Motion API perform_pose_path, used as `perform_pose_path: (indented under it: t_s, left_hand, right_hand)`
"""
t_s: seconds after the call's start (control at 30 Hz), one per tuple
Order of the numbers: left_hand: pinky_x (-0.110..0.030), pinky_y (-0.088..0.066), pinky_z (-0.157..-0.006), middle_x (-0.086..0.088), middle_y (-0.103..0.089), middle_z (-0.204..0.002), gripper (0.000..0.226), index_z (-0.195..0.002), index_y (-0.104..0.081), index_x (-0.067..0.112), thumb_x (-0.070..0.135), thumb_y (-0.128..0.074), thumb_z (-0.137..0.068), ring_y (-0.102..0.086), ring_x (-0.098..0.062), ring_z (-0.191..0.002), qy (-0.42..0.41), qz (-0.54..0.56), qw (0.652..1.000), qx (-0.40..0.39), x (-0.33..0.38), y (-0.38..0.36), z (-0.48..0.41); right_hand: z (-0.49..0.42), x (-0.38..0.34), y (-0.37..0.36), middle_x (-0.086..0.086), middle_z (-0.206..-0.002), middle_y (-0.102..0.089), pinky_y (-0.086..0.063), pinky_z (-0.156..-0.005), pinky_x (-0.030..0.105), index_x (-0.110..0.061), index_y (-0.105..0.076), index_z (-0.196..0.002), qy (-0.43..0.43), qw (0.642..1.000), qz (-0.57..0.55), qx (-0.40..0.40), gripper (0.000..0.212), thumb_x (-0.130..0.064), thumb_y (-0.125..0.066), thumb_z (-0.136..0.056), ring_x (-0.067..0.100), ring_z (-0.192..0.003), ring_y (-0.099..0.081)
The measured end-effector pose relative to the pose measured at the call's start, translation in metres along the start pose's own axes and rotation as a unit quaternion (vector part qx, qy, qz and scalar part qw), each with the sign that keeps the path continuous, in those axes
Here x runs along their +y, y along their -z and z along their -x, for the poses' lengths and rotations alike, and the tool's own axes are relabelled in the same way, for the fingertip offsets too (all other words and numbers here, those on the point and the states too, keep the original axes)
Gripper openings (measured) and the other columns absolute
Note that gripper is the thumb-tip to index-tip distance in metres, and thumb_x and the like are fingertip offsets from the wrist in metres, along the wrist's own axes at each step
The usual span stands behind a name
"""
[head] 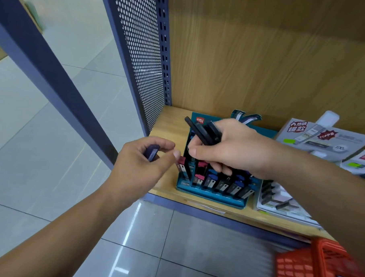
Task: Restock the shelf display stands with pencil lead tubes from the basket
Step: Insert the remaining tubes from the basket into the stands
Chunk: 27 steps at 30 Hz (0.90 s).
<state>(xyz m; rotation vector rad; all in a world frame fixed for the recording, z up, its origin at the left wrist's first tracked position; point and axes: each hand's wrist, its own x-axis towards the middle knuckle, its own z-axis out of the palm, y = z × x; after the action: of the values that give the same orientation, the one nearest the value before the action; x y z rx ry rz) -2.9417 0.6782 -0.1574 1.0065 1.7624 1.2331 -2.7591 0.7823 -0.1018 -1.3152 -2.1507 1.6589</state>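
Centrally, a teal display stand (212, 195) is seen on the wooden shelf (169, 125), near the perforated side panel (143, 53).

- Its slots are filled in rows with red-capped and blue-capped tubes (210, 181), set leaning.
- Left hand (143, 159): fingers are curled and one dark blue pencil lead tube (152, 152) is pinched between thumb and fingers, just left of the stand.
- Right hand (231, 149): a bundle of black tubes (200, 130) is gripped above the stand, the ends sticking out toward the upper left past the thumb.
- A grey-white display stand (324, 136) is placed further right on the same shelf.
- A red basket (301, 269) is caught in the lower right corner, blurred; its contents cannot be made out.
- Pale floor tiles (52, 132) are visible at left and below.
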Motion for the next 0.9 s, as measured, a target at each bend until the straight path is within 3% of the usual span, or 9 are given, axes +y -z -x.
perform_pose_path:
  t_s: [0.07, 0.13, 0.27, 0.4, 0.47, 0.6, 0.7, 0.8, 0.9]
  left_hand:
    - [-0.023, -0.041, -0.049, -0.004, -0.07, -0.08, 0.012, -0.102, -0.079, 0.026, 0.028, -0.077, -0.091, -0.047, -0.012, -0.055, 0.007, 0.068, 0.998, 0.007, 0.017, -0.002, 0.0]
    - [-0.021, -0.034, -0.044, -0.002, -0.064, -0.074, 0.014, -0.104, -0.077, 0.025, 0.032, -0.07, -0.095, -0.042, -0.013, -0.052, 0.025, 0.126, 0.991, -0.036, 0.036, -0.005, 0.002]
    - [-0.022, -0.029, -0.044, -0.001, -0.046, -0.056, 0.025, -0.08, -0.07, 0.014, 0.033, -0.069, -0.096, -0.034, -0.014, -0.049, 0.034, 0.131, 0.986, -0.095, 0.058, -0.009, 0.005]
    - [-0.015, -0.031, -0.045, 0.007, -0.055, -0.057, 0.014, -0.098, -0.075, 0.011, 0.024, -0.069, -0.095, -0.041, -0.006, -0.046, 0.019, 0.12, 0.986, -0.111, 0.064, -0.01, 0.01]
    - [-0.01, -0.034, -0.043, 0.013, -0.054, -0.05, 0.012, -0.103, -0.075, 0.008, 0.015, -0.067, -0.097, -0.046, -0.002, -0.04, 0.004, 0.103, 0.989, -0.105, 0.066, -0.011, 0.015]
    - [-0.019, -0.036, -0.046, 0.006, -0.068, -0.066, 0.01, -0.102, -0.078, 0.021, 0.019, -0.069, -0.098, -0.044, -0.007, -0.049, 0.004, 0.068, 0.996, -0.052, 0.072, -0.011, 0.017]
    - [-0.026, -0.036, -0.048, 0.003, -0.065, -0.068, 0.014, -0.088, -0.077, 0.021, 0.027, -0.07, -0.098, -0.043, -0.014, -0.054, 0.005, 0.039, 0.999, 0.015, 0.068, -0.008, 0.018]
    - [-0.023, -0.034, -0.046, 0.004, -0.055, -0.055, 0.03, -0.078, -0.071, 0.01, 0.036, -0.073, -0.094, -0.041, -0.013, -0.05, 0.015, 0.032, 0.999, -0.028, 0.07, -0.016, 0.036]
    - [-0.015, -0.037, -0.043, 0.002, -0.057, -0.054, 0.031, -0.08, -0.071, 0.005, 0.034, -0.079, -0.087, -0.045, -0.008, -0.045, 0.033, 0.04, 0.995, -0.09, 0.076, -0.032, 0.054]
  right_hand:
    - [0.01, -0.001, 0.004, 0.007, -0.065, -0.054, -0.039, -0.044, 0.028, 0.003, -0.065, -0.103, -0.029, 0.991, -0.104, -0.074, 0.022, -0.017, -0.072, -0.096, 0.019, -0.055, -0.05]
    - [0.017, -0.003, 0.004, 0.01, -0.069, -0.056, -0.037, -0.042, 0.024, 0.009, -0.061, -0.111, -0.05, 0.98, -0.139, -0.13, 0.031, -0.016, -0.071, -0.095, 0.018, -0.056, -0.052]
    - [0.03, -0.006, 0.006, 0.012, -0.073, -0.062, -0.039, -0.039, 0.022, 0.011, -0.052, -0.131, -0.044, 0.962, -0.201, -0.18, 0.058, -0.023, -0.07, -0.088, 0.02, -0.058, -0.058]
    - [0.038, -0.003, 0.007, 0.011, -0.076, -0.061, -0.039, -0.039, 0.022, 0.01, -0.05, -0.13, -0.051, 0.945, -0.264, -0.189, 0.061, -0.034, -0.068, -0.091, 0.022, -0.06, -0.057]
    - [0.041, -0.004, 0.004, 0.01, -0.078, -0.058, -0.039, -0.043, 0.024, -0.003, -0.062, -0.121, -0.065, 0.926, -0.312, -0.202, 0.053, -0.047, -0.064, -0.092, 0.023, -0.064, -0.056]
    - [0.048, -0.007, -0.001, 0.005, -0.074, -0.054, -0.037, -0.046, 0.026, -0.011, -0.063, -0.113, -0.108, 0.906, -0.385, -0.135, 0.039, -0.047, -0.057, -0.099, 0.02, -0.06, -0.051]
    - [0.052, -0.007, 0.0, 0.007, -0.077, -0.058, -0.049, -0.055, 0.032, -0.012, -0.059, -0.105, -0.097, 0.878, -0.463, -0.073, 0.029, -0.041, -0.053, -0.105, 0.022, -0.064, -0.057]
    - [0.053, -0.003, 0.003, 0.007, -0.081, -0.062, -0.058, -0.07, 0.038, -0.013, -0.059, -0.106, -0.073, 0.848, -0.524, -0.008, 0.026, -0.039, -0.051, -0.107, 0.022, -0.07, -0.065]
    - [0.05, -0.002, 0.002, 0.006, -0.084, -0.064, -0.06, -0.088, 0.043, -0.014, -0.059, -0.106, -0.05, 0.814, -0.577, 0.04, 0.026, -0.038, -0.049, -0.108, 0.024, -0.082, -0.069]
